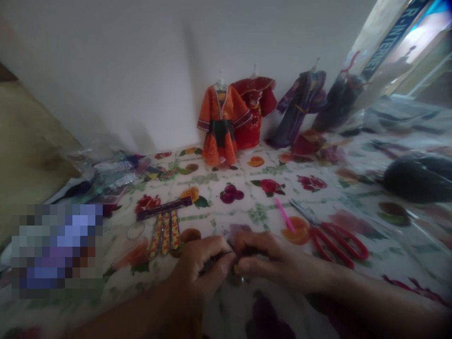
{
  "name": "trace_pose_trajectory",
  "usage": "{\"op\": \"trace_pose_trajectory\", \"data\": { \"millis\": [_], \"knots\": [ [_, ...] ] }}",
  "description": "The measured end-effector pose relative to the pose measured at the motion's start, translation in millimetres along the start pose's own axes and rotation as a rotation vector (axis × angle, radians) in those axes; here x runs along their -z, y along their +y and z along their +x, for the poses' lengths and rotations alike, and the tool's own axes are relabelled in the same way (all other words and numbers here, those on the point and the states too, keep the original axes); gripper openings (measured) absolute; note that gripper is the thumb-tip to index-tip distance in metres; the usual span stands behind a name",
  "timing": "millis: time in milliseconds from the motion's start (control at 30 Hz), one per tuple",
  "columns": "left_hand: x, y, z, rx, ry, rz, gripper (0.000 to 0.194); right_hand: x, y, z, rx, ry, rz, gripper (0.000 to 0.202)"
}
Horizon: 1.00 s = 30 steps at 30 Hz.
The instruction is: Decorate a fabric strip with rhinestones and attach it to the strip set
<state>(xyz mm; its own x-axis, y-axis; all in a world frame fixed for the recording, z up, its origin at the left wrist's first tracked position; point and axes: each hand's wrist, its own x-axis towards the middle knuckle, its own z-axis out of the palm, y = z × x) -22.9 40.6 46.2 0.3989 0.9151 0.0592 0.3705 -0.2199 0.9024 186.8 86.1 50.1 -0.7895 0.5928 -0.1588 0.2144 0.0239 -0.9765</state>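
In the head view, my left hand [208, 263] and my right hand [263, 254] meet low over the table, fingertips pinched close together. Between them is something small, mostly covered by the fingers; a yellowish bit and a shiny spot show under my right fingertips. Left of my hands lie several yellow-and-red patterned strips [165, 233], below a dark purple trimmed band [164, 208]. To the right are red-handled scissors [339, 242], blades partly apart, with a thin pink stick [284, 214] beside them.
Small dressed figures stand against the white wall [123, 70]: an orange outfit [221, 108], a red one [252, 127], a purple one [300, 108]. Plastic bags with scraps [113, 172] lie left, a dark rounded bundle [418, 176] right. A fruit-print cloth [219, 216] covers the table.
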Motion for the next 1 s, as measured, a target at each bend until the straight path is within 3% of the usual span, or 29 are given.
{"op": "trace_pose_trajectory", "data": {
  "millis": [233, 600, 1000],
  "knots": [
    [2.7, 0.7, 2.8, 0.010, 0.028, 0.021, 0.027, 4.2, -9.1, -4.3, 0.060, 0.058, -0.102, 0.033],
    [3.2, 1.2, -0.1, 0.044, -0.026, 0.006, 0.020, -7.8, 3.7, 1.1, 0.039, 0.108, -0.144, 0.025],
    [6.2, -7.6, 1.8, 0.027, 0.044, 0.089, 0.031, 2.3, 4.3, 3.0, 0.091, 0.087, 0.026, 0.036]
  ]
}}
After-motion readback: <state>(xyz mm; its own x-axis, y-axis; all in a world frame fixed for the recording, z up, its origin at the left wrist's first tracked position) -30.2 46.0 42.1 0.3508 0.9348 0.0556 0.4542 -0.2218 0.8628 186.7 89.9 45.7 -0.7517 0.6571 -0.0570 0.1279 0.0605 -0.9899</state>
